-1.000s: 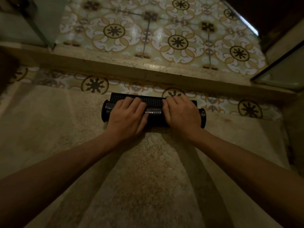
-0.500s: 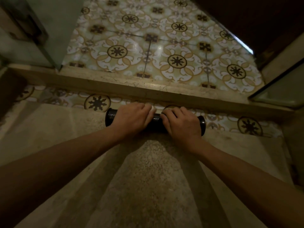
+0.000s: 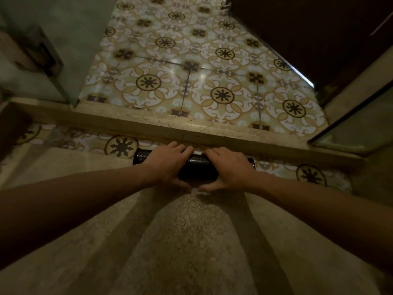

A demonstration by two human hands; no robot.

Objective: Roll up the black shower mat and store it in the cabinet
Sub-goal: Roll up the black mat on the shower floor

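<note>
On the pale speckled shower floor, close against the raised stone curb, lies one black shower mat, fully rolled into a tight glossy cylinder set crosswise, parallel to the curb. No loose flap shows.

Containers: none visible with contents. A dark wooden panel stands at upper right, beyond the curb; cannot tell whether it belongs to a cabinet.

Hands, two, both bare, both on the roll. Left hand wraps the left half, fingers curled over the top toward the curb, thumb tucked under the near side. Right hand wraps the right half in the same manner, thumb low on the near side. Thumb tips lie near each other below the roll's middle. Both are closed around the mat. A short bare stretch of roll shows between the hands; one end pokes out left of the left hand, the other end just right of the right hand. Cannot tell whether the roll rests on the floor or is lifted slightly.

Count: one mat, two hands, two forearms reaching in from the lower corners.

Surroundings: patterned floor tile past the curb, a narrow strip of the same tile on the near side. Glass panel at left, glass panel edge at right.
</note>
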